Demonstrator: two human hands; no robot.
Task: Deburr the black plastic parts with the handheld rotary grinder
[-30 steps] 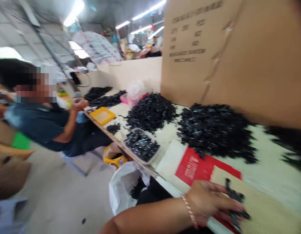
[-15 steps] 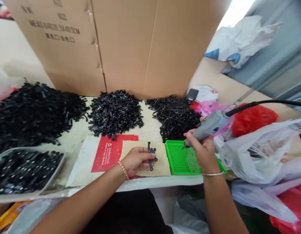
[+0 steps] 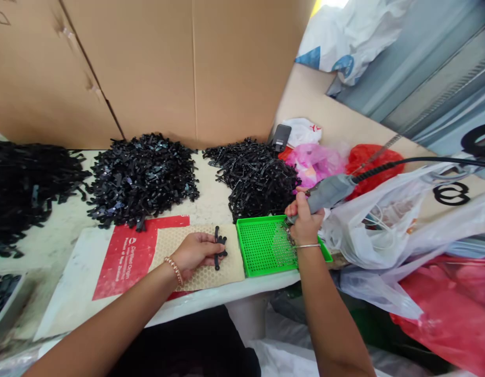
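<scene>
My left hand (image 3: pixel 195 253) rests on a tan perforated mat (image 3: pixel 200 255), its fingers closed on a small black plastic part (image 3: pixel 218 246) held against the mat. My right hand (image 3: pixel 303 220) is wrapped around a grey powered screwdriver (image 3: pixel 328 192) with a black cable (image 3: pixel 415 162), its tip pointing down over the right side of a green grid tray (image 3: pixel 266 246). Each wrist wears a bracelet.
Three heaps of black plastic parts (image 3: pixel 142 175) (image 3: pixel 258 175) (image 3: pixel 26 188) lie along a tall cardboard box (image 3: pixel 156 68). A red-and-white sheet (image 3: pixel 124 259) lies under the mat. Plastic bags (image 3: pixel 403 225), red and white, crowd the right. A black phone (image 3: pixel 280 137) leans behind.
The view swung right from a seated co-worker to my own spot, then shifted slightly further. My left hand kept the black part; my right hand with the screwdriver came into view over the green tray.
</scene>
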